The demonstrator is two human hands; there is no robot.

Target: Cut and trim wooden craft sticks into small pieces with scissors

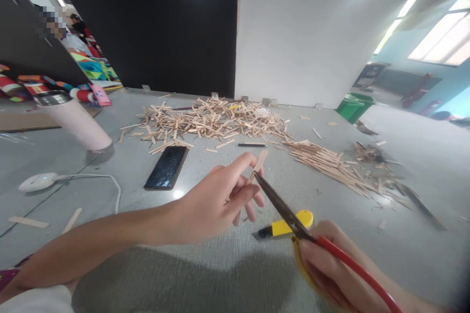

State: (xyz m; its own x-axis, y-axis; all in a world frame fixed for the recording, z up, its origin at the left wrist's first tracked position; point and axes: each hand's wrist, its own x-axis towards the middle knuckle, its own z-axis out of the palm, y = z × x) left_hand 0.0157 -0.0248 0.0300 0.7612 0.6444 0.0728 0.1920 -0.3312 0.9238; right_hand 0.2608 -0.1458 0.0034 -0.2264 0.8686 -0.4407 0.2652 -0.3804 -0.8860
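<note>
Between the fingers of my left hand [223, 195] is a short flat wooden craft stick [261, 160], its upper end sticking up past the fingertips. My right hand [330, 259] grips red-handled scissors [282, 208]. Their blades look nearly together, and the tips meet the lower part of the stick beside my left fingers. Whether the blades have wood between them is too small to tell. Under the scissors a yellow utility knife [286, 225] lies on the grey table [205, 274].
A large heap of cut wooden sticks [205, 120] spreads along the back, with a row of longer sticks [330, 164] to the right. A phone [167, 167], a pink tumbler [79, 122], a white corded device [38, 182] and a dark pen [252, 145] lie or stand around. Upright panels [293, 34] close off the back.
</note>
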